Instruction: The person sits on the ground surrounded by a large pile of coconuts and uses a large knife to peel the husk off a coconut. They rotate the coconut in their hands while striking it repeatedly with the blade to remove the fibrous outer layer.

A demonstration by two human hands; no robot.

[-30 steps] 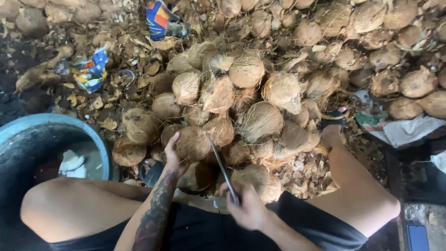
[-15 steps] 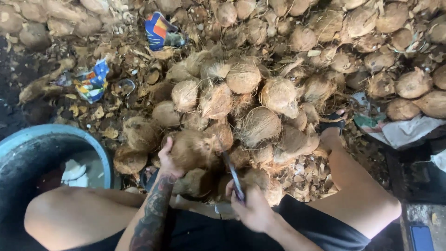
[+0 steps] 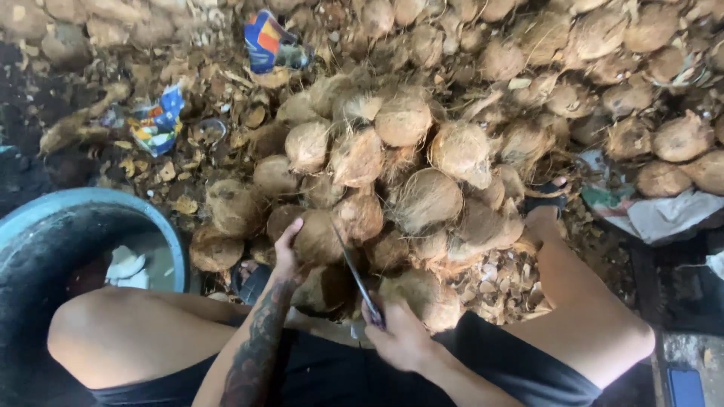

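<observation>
Ground is dark dirt littered with husk scraps (image 3: 505,279), seen from above a seated person's bare knees. Right hand (image 3: 400,339) sits closest, just above the lap, fingers curled tight around the handle of a long knife (image 3: 358,275). Blade runs up and left from that fist, tip reaching the coconut (image 3: 320,237) under the left hand (image 3: 288,252). Left hand, forearm tattooed, lies palm-down on that coconut's near-left side, thumb pointing up, fingers wrapped over the husk; holding it, not spread flat. Another brown coconut (image 3: 328,290) sits directly between the 2 hands, partly hidden by the blade and the wrist. Just right of the right hand lies 1 more husked coconut (image 3: 426,298), touching the fist's far edge.

Left of the left hand, well apart: a blue basin (image 3: 90,203) with white coconut pieces (image 3: 124,267) inside. Beyond both hands the coconut pile (image 3: 422,151) rises, fibrous brown shells packed against each other and spreading right to the frame edge. Far left of the pile, 2 crumpled coloured wrappers (image 3: 158,120) lie on the debris. Right of the right knee: pale cloth (image 3: 671,215); a phone corner (image 3: 686,386) shows at the bottom right.
</observation>
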